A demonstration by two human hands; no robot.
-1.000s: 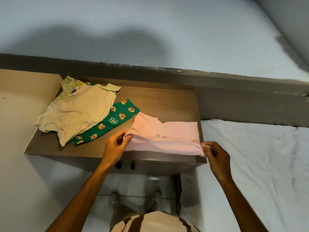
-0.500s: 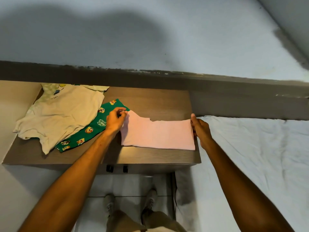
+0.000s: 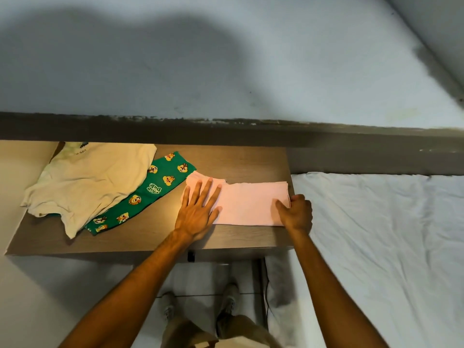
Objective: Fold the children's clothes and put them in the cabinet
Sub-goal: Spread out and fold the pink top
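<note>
Pink garment: I see the pink garment (image 3: 247, 204) folded into a flat strip on the right half of the wooden cabinet top (image 3: 155, 234), a little right of the frame's centre, its right end reaching the top's right edge.
Left hand: my left hand (image 3: 197, 212) lies flat on the garment's left end, fingers straight and spread, palm partly on the wood.
Right hand: my right hand (image 3: 297, 213) grips the garment's right end, thumb on top of the cloth, fingers curled round the edge.
Cream shirt: a cream shirt (image 3: 88, 187) lies unfolded and rumpled at the left of the frame, on the same top.
Green printed garment: a green printed garment (image 3: 150, 194) with cartoon chipmunks sticks out from under the shirt, just left of the pink one; I cannot tell whether they touch.
Bed: a white sheet (image 3: 376, 234) fills the lower right.
Below: shoes (image 3: 226, 301) on the floor, bottom centre.
</note>
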